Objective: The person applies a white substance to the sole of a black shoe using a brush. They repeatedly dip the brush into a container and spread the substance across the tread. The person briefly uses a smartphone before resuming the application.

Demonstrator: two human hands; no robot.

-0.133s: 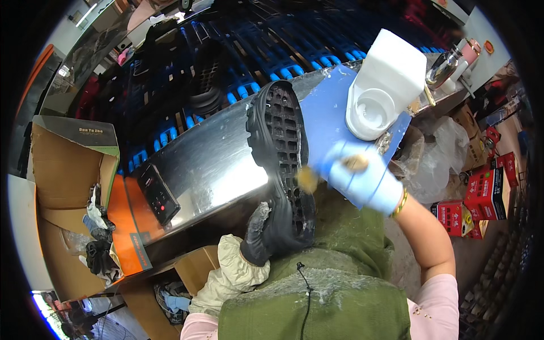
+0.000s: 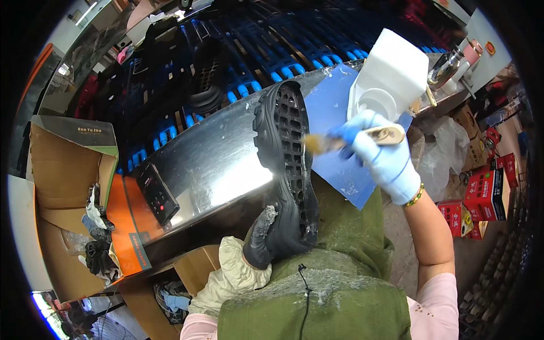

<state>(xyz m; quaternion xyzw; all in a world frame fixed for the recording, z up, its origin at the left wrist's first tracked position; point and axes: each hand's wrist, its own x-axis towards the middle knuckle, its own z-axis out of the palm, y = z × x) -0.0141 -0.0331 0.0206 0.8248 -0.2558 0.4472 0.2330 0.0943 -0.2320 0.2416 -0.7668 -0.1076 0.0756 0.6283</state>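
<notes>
A black shoe sole (image 2: 271, 136) stands tilted in front of me, its grid-like hollow inner side facing right. My left hand (image 2: 259, 243), in a dark, crusted glove, grips the sole near its lower end; some fingers are hidden behind it. In a light blue glove, my right hand (image 2: 381, 158) is closed around a brush (image 2: 386, 135) with a pale wooden handle. The yellowish bristles, blurred by motion, are at the sole's right edge; whether they touch cannot be told. Beyond that hand, a white plastic container (image 2: 392, 71) with a round opening rests on a blue sheet (image 2: 328, 107).
Blue rollers of a conveyor (image 2: 243, 90) run behind the metal bench (image 2: 221, 164), with another dark sole (image 2: 207, 79) there. A phone (image 2: 157, 194) lies left, beside an open cardboard box (image 2: 71, 175). Red boxes (image 2: 484, 195) and clear plastic bags (image 2: 445, 147) are at right.
My right hand has moved right and slightly up with the brush, whose handle now points right. The sole has shifted slightly to the right in my left hand.
</notes>
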